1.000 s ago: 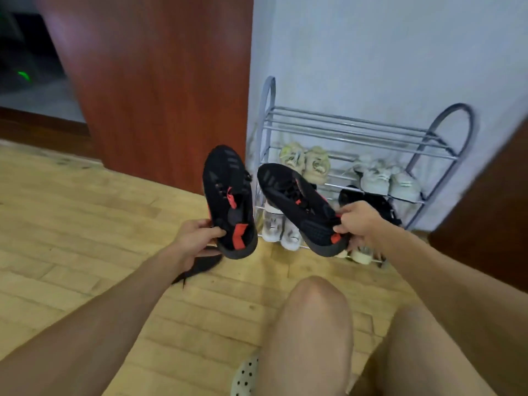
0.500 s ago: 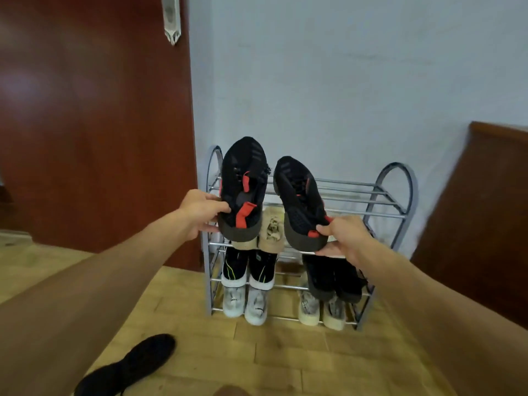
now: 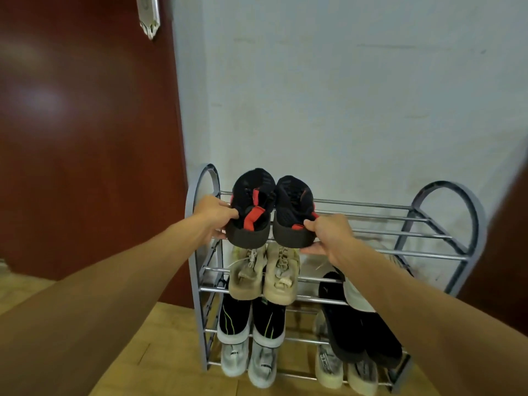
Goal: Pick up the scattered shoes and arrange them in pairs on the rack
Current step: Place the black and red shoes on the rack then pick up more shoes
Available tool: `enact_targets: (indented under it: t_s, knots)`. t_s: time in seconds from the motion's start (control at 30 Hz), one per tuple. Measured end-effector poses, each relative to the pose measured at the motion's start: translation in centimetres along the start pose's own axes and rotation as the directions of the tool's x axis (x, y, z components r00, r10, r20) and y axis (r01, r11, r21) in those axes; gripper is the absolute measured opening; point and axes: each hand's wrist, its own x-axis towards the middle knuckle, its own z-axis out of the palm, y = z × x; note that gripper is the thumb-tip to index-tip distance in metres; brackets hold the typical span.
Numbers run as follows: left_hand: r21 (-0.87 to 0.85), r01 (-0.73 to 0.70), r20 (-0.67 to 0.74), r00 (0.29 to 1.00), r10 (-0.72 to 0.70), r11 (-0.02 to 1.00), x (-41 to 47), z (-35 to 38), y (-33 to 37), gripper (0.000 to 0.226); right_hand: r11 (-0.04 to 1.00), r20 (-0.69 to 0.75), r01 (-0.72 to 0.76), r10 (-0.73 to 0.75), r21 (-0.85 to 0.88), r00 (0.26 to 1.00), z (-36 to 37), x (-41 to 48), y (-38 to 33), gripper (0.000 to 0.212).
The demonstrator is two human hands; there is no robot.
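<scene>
Two black sneakers with red tabs sit side by side at the left end of the top shelf of the grey metal shoe rack (image 3: 445,254), toes toward the wall. My left hand (image 3: 214,214) grips the heel of the left black sneaker (image 3: 251,207). My right hand (image 3: 328,232) grips the heel of the right black sneaker (image 3: 293,210). Their soles look to be touching or just above the top bars.
Lower shelves hold a beige pair (image 3: 264,274), a black high-top pair (image 3: 251,318), black slip-ons (image 3: 351,324) and pale sneakers (image 3: 248,361) at the bottom. A dark red door (image 3: 85,138) stands left, a white wall behind. The right part of the top shelf is bare bars.
The view rose from the floor to the rack. Both hands carried the black sneakers up and forward, brought them together, and lowered them to the top shelf's left end.
</scene>
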Motion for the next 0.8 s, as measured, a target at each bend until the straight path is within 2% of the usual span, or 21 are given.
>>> enact_targets:
  t_s: [0.1,0.17,0.27,0.37,0.47,0.5,0.57,0.63,0.7,0.8]
  knots:
    - [-0.02,0.02,-0.046,0.999,-0.02,1.0,1.2,0.6,-0.3,0.016,1.0,-0.026,-0.012,0.011,-0.014,1.0,0.3,0.6,0.6,0.013]
    - [-0.012,-0.004,-0.068,0.998,0.003,1.0,1.6,0.9,-0.6,0.015,0.99,0.008,0.027,-0.026,-0.139,1.0,0.3,0.7,0.6,0.019]
    - [-0.009,-0.016,-0.066,0.998,0.015,1.0,1.3,1.1,-1.0,0.017,0.947,0.05,-0.002,0.019,-0.321,0.999,0.0,-0.2,0.0,0.02]
    - [-0.021,-0.012,-0.018,1.0,0.011,1.0,-0.5,0.6,-0.9,0.026,0.898,0.055,0.034,-0.011,-0.439,0.998,-0.2,-2.0,-0.1,0.035]
    - [0.033,-0.036,-0.036,0.999,0.037,0.999,-3.0,-1.0,-0.1,0.032,0.746,-0.024,0.16,-0.229,-0.646,0.973,-0.2,-4.4,0.2,0.041]
    - [0.052,-0.05,-0.044,0.998,0.053,0.997,-3.9,-1.6,0.1,0.033,0.671,-0.012,0.21,-0.31,-0.711,0.951,-0.1,-5.3,0.3,0.041]
    - [0.074,-0.09,-0.046,0.995,0.094,0.993,-5.9,-3.0,0.3,0.031,0.535,0.098,0.32,-0.402,-0.782,0.911,0.3,-7.4,0.2,0.038]
    - [0.107,-0.125,-0.058,0.99,0.132,0.986,-8.3,-4.4,-0.2,0.03,0.421,0.246,0.412,-0.395,-0.808,0.885,1.3,-9.3,0.6,0.036]
    - [0.135,-0.141,-0.064,0.987,0.15,0.981,-10.6,-6.0,-1.4,0.028,0.351,0.356,0.477,-0.357,-0.805,0.864,2.9,-11.0,1.3,0.033]
    - [0.17,-0.145,-0.062,0.986,0.157,0.975,-13.4,-8.6,-4.2,0.021,0.275,0.484,0.526,-0.209,-0.805,0.85,6.2,-13.3,3.0,0.031]
